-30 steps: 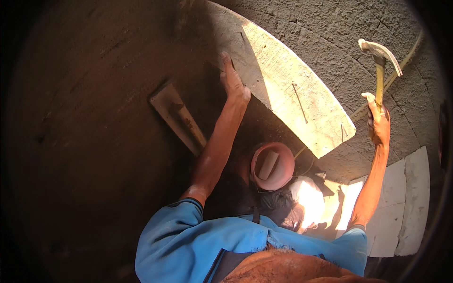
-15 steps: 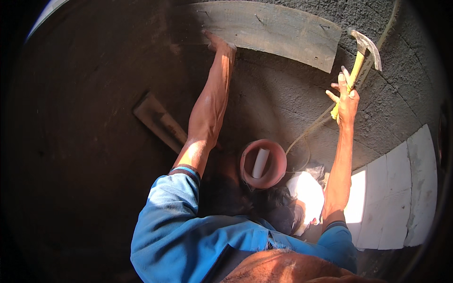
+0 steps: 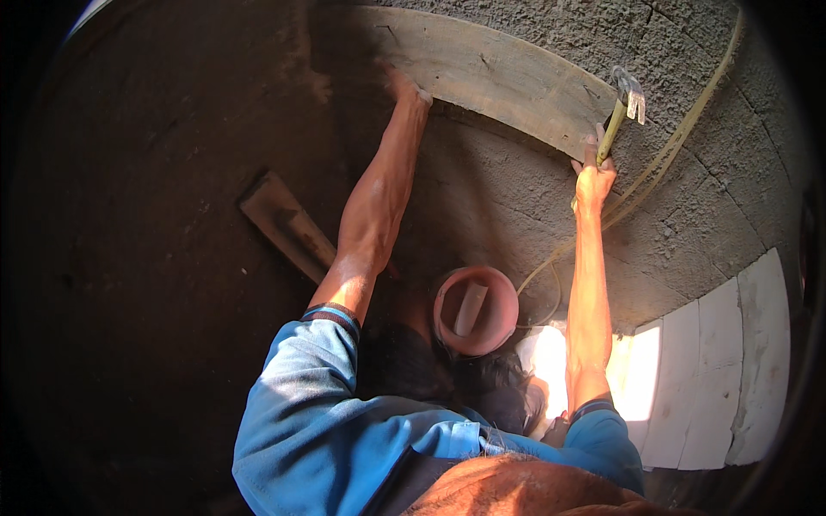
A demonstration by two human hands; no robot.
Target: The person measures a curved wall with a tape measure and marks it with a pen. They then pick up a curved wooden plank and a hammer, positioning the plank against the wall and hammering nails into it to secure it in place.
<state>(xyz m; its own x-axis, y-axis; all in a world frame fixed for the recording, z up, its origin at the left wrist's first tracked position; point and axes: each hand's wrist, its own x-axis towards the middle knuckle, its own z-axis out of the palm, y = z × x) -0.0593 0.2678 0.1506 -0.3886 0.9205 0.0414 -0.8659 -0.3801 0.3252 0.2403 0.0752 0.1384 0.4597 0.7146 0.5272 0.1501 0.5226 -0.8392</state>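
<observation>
In the head camera's view, a person in a blue shirt (image 3: 301, 413) reaches both bare arms forward to a long, pale board (image 3: 508, 82) set against a rough grey wall (image 3: 688, 52). The board curves across the upper part of the fisheye view, with thin nails (image 3: 484, 62) sticking out of its face. The left hand (image 3: 403, 86), blurred and half in shadow, is at the board's lower edge, toward its darker left end; whether the fingers are closed on the edge cannot be told. The right hand (image 3: 594, 182) grips a claw hammer (image 3: 613, 129) by its yellow handle, the metal head pointing up, just beside the board's right end. Whether that hand also touches the wood is unclear.

Below the board, a pinkish bucket (image 3: 504, 314) holds a pale, elongated piece (image 3: 470, 310). To the left, near the left forearm, a flat tool with a raised handle (image 3: 267, 206) sits at a slant in deep shade. A pale yellow hose (image 3: 680, 140) runs down the wall to the right of the hammer and passes behind the right forearm. At lower right, sunlight strikes a white bundle (image 3: 544, 353) and a row of white panels (image 3: 718, 344).
</observation>
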